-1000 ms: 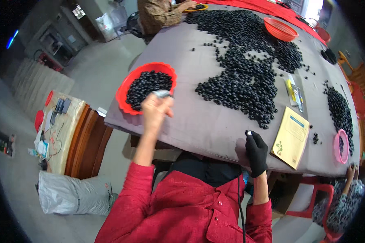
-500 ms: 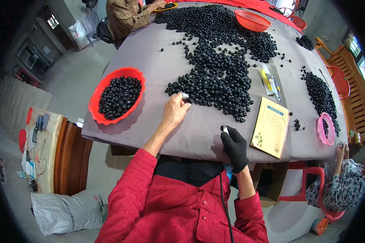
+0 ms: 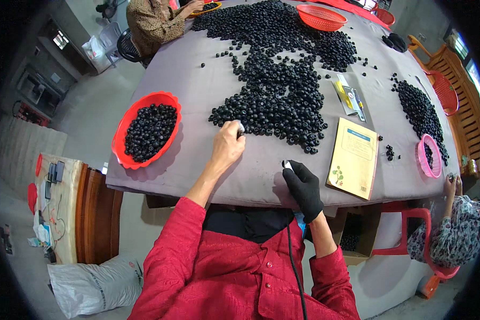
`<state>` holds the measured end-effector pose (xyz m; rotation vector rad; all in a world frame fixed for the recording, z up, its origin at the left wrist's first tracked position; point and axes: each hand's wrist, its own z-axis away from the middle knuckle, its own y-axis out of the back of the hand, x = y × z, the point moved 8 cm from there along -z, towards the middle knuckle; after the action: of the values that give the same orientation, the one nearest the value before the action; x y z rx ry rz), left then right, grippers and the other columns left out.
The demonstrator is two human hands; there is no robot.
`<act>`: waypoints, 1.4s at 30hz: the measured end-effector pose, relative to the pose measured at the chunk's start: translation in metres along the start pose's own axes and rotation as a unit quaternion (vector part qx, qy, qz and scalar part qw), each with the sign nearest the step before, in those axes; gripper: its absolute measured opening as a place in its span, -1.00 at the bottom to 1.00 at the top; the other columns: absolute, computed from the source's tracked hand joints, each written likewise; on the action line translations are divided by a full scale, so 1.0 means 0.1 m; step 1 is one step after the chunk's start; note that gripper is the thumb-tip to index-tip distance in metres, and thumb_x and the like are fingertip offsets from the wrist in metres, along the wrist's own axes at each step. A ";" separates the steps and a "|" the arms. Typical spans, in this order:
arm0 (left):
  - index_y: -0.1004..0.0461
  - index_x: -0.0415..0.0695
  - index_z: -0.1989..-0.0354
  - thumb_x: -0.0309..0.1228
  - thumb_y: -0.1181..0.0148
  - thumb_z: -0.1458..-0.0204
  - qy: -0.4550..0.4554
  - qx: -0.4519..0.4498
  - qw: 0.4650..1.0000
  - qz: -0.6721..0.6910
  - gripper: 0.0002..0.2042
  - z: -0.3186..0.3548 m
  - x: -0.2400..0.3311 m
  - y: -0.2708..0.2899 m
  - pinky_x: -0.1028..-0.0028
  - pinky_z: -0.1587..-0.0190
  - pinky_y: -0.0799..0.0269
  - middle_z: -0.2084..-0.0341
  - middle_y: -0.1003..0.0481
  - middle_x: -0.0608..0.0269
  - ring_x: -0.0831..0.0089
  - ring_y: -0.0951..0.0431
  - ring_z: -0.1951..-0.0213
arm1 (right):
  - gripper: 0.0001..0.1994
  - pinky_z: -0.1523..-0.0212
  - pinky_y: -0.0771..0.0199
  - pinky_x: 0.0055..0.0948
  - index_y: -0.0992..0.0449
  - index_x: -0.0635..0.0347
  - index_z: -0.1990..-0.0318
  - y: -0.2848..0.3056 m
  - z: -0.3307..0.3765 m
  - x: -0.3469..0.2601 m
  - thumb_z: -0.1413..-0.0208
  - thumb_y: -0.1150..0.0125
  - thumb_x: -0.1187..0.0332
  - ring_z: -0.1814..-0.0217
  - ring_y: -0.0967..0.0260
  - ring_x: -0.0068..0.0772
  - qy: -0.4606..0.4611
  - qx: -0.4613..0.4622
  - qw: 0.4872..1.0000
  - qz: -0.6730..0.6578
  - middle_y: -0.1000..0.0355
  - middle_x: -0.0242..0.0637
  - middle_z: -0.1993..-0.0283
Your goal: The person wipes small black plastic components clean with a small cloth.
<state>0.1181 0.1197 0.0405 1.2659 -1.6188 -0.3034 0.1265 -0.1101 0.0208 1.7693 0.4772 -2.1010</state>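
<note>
My bare left hand is at the near edge of a large heap of small black round pieces, many with a pale ring or hollow. Its fingers are pinched, with a whitish tip showing; what they hold is partly hidden among the pieces. My right hand, in a black glove, is closed over the cloth near the table's front edge. A white tip and a small dark bit show at its fingertips, too small to make out. On the left stands a red scalloped bowl filled with the same black pieces.
A yellow booklet and a packaged yellow cutter lie right of the heap. A red basket stands far back, a pink basket by a smaller heap. People sit at the far left and right.
The view has shifted slightly, so the table's things sit a little left and mostly higher. My right hand has moved a little left and forward; my left stays by the heap's near edge.
</note>
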 end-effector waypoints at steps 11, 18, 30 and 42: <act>-0.41 -0.21 0.37 -0.48 -0.07 0.00 0.298 -0.202 0.645 0.673 -0.93 0.77 0.62 -0.60 0.59 0.59 -0.39 0.64 -0.43 0.26 0.54 -0.43 0.64 | -0.69 0.20 -0.33 -0.54 -0.42 0.33 0.15 0.00 -0.04 -0.01 0.02 -0.16 0.32 0.25 -0.33 -0.58 0.056 -0.010 0.998 0.010 -0.43 -0.32 0.29; -0.41 -0.24 0.30 -0.52 -0.04 -0.03 0.263 -0.210 0.627 0.703 -0.90 0.80 0.62 -0.72 0.59 0.52 -0.41 0.55 -0.46 0.22 0.53 -0.45 0.58 | -0.72 0.20 -0.33 -0.52 -0.41 0.33 0.16 0.03 -0.05 0.02 -0.01 -0.12 0.34 0.22 -0.33 -0.56 0.066 -0.009 0.997 0.033 -0.44 -0.30 0.27; -0.41 -0.16 0.22 -0.47 -0.03 -0.05 0.260 -0.198 0.607 0.725 -0.86 0.82 0.62 -0.70 0.64 0.58 -0.21 0.59 -0.38 0.38 0.67 -0.27 0.64 | -0.67 0.16 -0.36 -0.53 -0.41 0.27 0.09 -0.11 0.05 -0.05 0.00 -0.15 0.29 0.16 -0.38 -0.54 0.080 -0.056 0.993 0.073 -0.46 -0.22 0.21; -0.42 -0.17 0.24 -0.48 -0.02 -0.06 0.268 -0.206 0.592 0.732 -0.87 0.85 0.66 -0.66 0.65 0.57 -0.20 0.60 -0.37 0.43 0.71 -0.25 0.65 | -0.67 0.19 -0.37 -0.52 -0.40 0.25 0.08 -0.13 0.06 -0.11 -0.01 -0.13 0.28 0.19 -0.39 -0.55 0.094 -0.055 0.990 0.095 -0.46 -0.19 0.24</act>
<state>0.0918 0.0066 -0.0083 -0.5648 -1.3908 0.6717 0.1169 -0.1012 0.0329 1.8765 0.4458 -1.7567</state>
